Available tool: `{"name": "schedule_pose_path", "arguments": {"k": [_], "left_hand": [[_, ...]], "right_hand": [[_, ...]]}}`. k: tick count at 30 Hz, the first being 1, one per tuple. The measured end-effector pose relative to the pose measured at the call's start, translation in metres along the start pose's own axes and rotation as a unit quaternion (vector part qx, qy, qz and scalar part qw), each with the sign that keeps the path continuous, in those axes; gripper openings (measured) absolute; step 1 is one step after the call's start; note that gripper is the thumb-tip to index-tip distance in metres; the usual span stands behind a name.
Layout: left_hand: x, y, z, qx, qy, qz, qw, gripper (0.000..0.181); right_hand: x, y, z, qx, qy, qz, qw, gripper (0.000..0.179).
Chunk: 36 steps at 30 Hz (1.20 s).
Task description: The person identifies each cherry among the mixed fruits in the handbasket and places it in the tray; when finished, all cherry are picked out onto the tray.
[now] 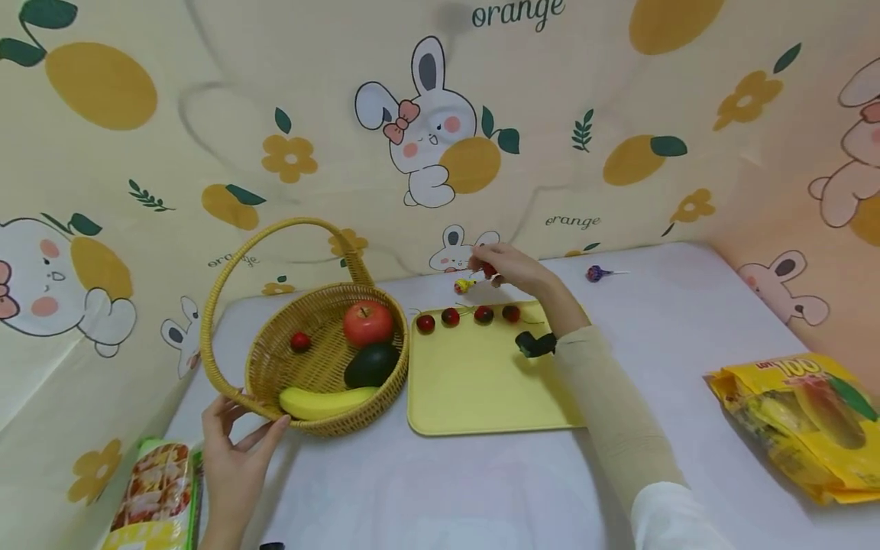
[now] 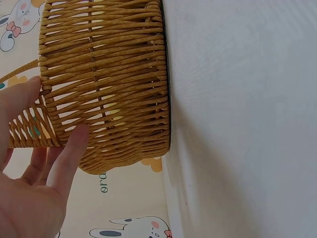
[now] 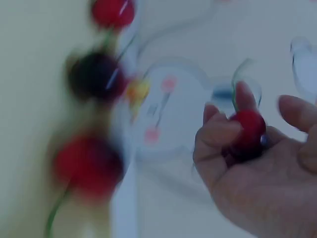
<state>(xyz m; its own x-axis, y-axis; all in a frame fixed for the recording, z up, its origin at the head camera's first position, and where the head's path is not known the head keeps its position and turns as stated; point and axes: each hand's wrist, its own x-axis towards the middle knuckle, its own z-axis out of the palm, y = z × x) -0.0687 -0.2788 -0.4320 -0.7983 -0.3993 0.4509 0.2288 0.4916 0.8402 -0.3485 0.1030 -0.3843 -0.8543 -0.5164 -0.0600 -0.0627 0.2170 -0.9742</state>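
My left hand (image 1: 235, 458) grips the wicker basket (image 1: 406, 359) at its front left rim, by the foot of the tall handle; in the left wrist view the thumb and fingers lie around the rim. Inside are a red apple (image 1: 368, 324), a dark avocado (image 1: 372, 365), a banana (image 1: 328, 403) and a small red cherry (image 1: 299, 341). My right hand (image 1: 516, 269) is raised over the tray's back edge, its curled fingers holding a red cherry (image 3: 250, 126) with a green stem. Several dark red cherries (image 1: 483, 315) line the back of the yellow tray (image 1: 481, 397).
A yellow lollipop (image 1: 464, 286) lies behind the tray, and a dark blue and red lollipop (image 1: 596, 273) farther right. A yellow mango bag (image 1: 800, 420) is at the right edge, a food packet (image 1: 154, 489) at the lower left. Printed cloth (image 1: 550, 84) backs the table.
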Motion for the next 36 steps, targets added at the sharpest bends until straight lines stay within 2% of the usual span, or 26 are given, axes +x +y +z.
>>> {"name": "schedule_pose_path", "arguments": {"k": [2,5,9,12,15,17,22,29,36], "left_hand": [[-0.001,0.0,-0.001,0.0,0.002,-0.004,1.0,0.075],[-0.002,0.0,-0.002,-0.001,0.002,-0.007,1.0,0.073],[-0.004,0.002,-0.004,0.001,0.003,-0.01,0.9999,0.073],[-0.004,0.002,-0.005,0.007,0.003,-0.011,0.9999,0.073],[-0.004,0.002,-0.005,0.014,0.0,-0.009,0.9999,0.073],[-0.004,0.002,-0.005,0.018,-0.001,-0.008,0.9998,0.073],[-0.004,0.002,-0.004,0.022,0.0,-0.007,0.9997,0.073],[-0.003,0.0,-0.002,0.02,0.001,-0.004,0.9998,0.074],[-0.002,0.002,0.0,0.018,0.0,-0.004,0.9998,0.074]], "right_hand": [[-0.011,0.01,-0.016,0.01,-0.003,0.037,0.9993,0.035],[-0.026,0.027,-0.035,0.007,0.004,0.057,0.9984,0.038],[-0.047,0.043,-0.049,-0.076,0.048,0.034,0.9953,0.042],[-0.06,0.048,-0.052,-0.139,0.094,-0.009,0.9858,0.044],[-0.068,0.052,-0.055,-0.155,0.111,-0.044,0.9806,0.04],[-0.072,0.054,-0.058,-0.147,0.102,-0.051,0.9824,0.036],[-0.08,0.056,-0.065,-0.138,0.052,-0.03,0.9886,0.036],[-0.08,0.064,-0.068,-0.231,0.05,-0.054,0.9703,0.029],[-0.079,0.07,-0.066,-0.271,0.03,-0.033,0.9617,0.03]]}}
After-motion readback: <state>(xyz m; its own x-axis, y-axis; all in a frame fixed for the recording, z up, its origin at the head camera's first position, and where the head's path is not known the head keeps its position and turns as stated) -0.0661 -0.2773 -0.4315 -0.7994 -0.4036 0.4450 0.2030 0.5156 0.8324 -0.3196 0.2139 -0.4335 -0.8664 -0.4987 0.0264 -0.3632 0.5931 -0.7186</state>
